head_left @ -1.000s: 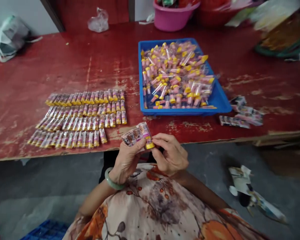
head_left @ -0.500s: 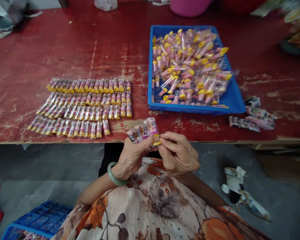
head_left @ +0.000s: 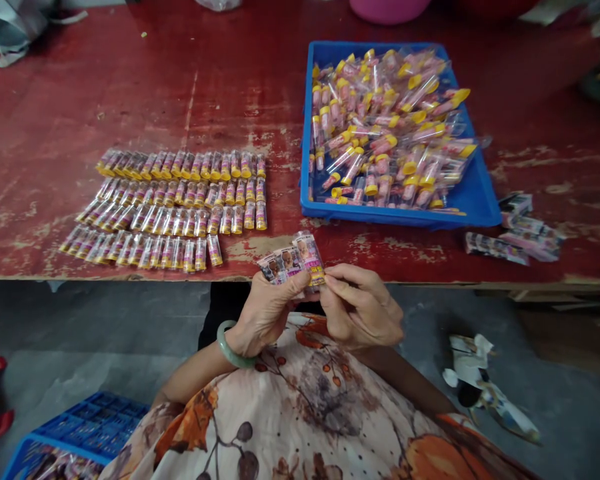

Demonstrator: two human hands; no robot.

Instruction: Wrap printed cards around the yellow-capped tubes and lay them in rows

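Both my hands hold up a short printed strip [head_left: 290, 262] of small clear tubes with yellow caps, just off the near edge of the red wooden table [head_left: 130, 100]. My left hand [head_left: 265, 313], with a pale green bangle [head_left: 233, 347] at the wrist, grips the strip's lower side. My right hand [head_left: 360, 307] pinches its right end between thumb and fingers. Beyond the hands lie neat rows of similar capped tubes [head_left: 180, 207]. A blue tray [head_left: 400, 219] holds a loose heap of tubes in clear wrappers.
Loose printed strips [head_left: 525, 233] lie right of the tray. A pink basin [head_left: 390, 7] and a plastic bag [head_left: 10, 30] sit at the far edge. Below, a blue crate [head_left: 93, 427] stands on the floor at the left, and white paper scraps [head_left: 473, 380] lie at the right.
The view has tilted down, shifting the table higher in the frame. My hands sit a little further right, and the strip has turned slightly between them.
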